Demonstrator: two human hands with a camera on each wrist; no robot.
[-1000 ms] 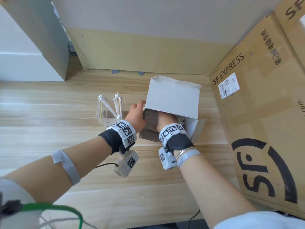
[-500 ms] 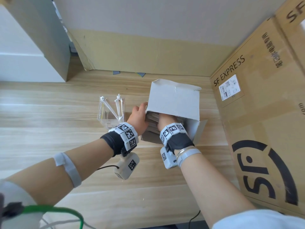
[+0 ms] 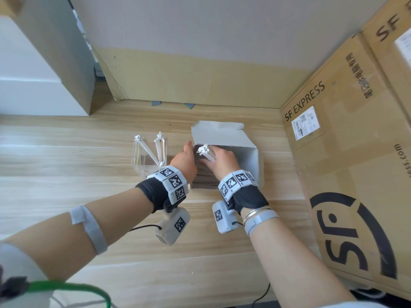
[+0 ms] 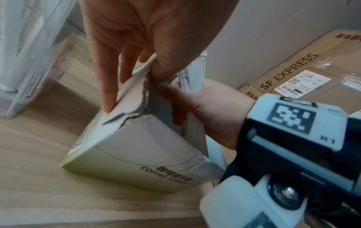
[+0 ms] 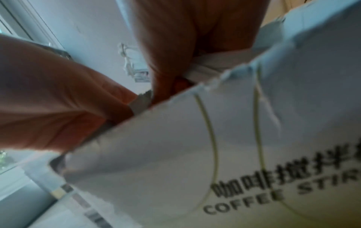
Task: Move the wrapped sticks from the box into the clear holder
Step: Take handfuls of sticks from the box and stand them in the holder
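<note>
A white coffee-stirrer box point(image 3: 222, 135) stands on the wooden table with its torn top flap raised. My left hand point(image 3: 185, 160) holds the box's left wall, fingers point(image 4: 105, 77) outside and thumb on the torn edge. My right hand point(image 3: 219, 160) is at the box's mouth and grips a bundle of white wrapped sticks point(image 3: 204, 150), whose crimped ends poke up past its fingers. The bundle point(image 4: 192, 86) runs up out of the box point(image 4: 136, 146). Left of the box stands the clear holder point(image 3: 144, 165) with a few wrapped sticks point(image 3: 159, 147) leaning in it.
A large SF Express carton point(image 3: 347, 174) walls off the right side close to the box. A cardboard panel point(image 3: 189, 81) runs along the back and a grey upright board point(image 3: 55, 52) stands back left. Bare wooden table point(image 3: 66, 152) extends left of the holder.
My right hand has risen from under the flap, and a bundle of wrapped sticks now shows in its grip. My left hand stays on the box's left wall.
</note>
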